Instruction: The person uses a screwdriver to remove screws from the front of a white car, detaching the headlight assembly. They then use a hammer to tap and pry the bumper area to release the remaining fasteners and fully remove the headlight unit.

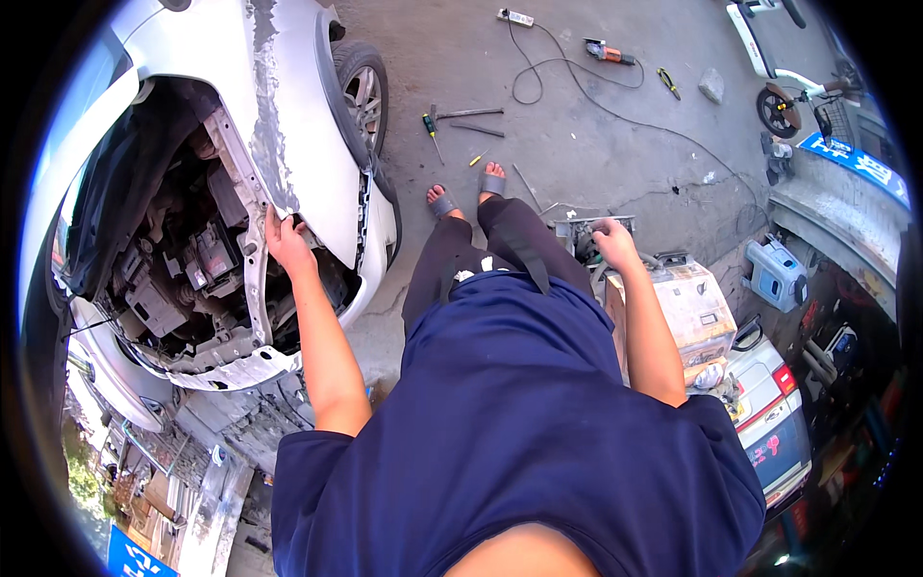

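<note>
My left hand (291,245) reaches to the front corner of a white car's fender (306,154), where the bare grey-white front frame rail (254,260) meets it. Its fingers are stretched and a little apart, touching the metal there. Scraped grey patches run along the fender. Beside it the engine bay (183,260) lies exposed under the raised hood, with the front bumper off. My right hand (615,245) hangs at my right side, its fingers curled inward; whatever they may hold is hidden. Just past it is a metal part (572,231) beside a worn, box-shaped thing (683,313).
On the concrete lie a hammer (466,113), a screwdriver (432,133), an orange angle grinder (609,52), pliers (669,84) and a power strip (516,17) with trailing cord. A white bike (803,82) and a blue container (775,274) stand on the right.
</note>
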### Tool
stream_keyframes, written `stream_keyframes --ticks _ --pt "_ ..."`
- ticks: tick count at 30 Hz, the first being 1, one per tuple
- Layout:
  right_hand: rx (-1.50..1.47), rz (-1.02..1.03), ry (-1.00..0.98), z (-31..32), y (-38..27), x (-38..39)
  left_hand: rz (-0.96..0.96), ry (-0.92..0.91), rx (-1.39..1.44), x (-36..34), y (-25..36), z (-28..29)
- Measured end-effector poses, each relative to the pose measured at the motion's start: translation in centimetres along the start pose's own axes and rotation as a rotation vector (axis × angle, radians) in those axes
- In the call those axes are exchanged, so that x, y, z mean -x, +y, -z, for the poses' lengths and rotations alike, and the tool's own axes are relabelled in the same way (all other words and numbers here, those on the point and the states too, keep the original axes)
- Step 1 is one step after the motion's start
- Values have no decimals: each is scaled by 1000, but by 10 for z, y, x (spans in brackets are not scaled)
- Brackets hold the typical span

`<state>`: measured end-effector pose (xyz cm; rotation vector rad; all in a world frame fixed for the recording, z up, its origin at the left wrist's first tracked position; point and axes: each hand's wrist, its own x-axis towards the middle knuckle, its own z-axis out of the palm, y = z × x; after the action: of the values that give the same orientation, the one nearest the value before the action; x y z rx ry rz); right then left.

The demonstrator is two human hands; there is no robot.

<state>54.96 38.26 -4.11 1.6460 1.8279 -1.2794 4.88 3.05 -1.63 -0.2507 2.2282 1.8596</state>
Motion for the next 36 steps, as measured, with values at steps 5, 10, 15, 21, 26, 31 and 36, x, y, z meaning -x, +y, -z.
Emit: stream_keyframes --ticks 5,10,15,21,26,31,36 --pt "-30 30 -42 -6 8 -7 -44 37 -93 6 3 -5" --pt "-101 11 -13 -10 22 -11 -9 11 -87 7 7 -3" --pt "-138 40 65 -13 35 -13 16 42 -69 6 6 -3" --pt "-220 4 111 -21 44 2 -13 39 -67 7 10 -9" --pt "-224 -113 93 -26 56 17 14 77 -130 6 13 -15" --pt "-241 -9 87 -29 67 9 -3 147 -59 -2 3 -12" --pt "-227 -46 -20 -19 56 -7 -45 94 -63 -6 -4 -2"
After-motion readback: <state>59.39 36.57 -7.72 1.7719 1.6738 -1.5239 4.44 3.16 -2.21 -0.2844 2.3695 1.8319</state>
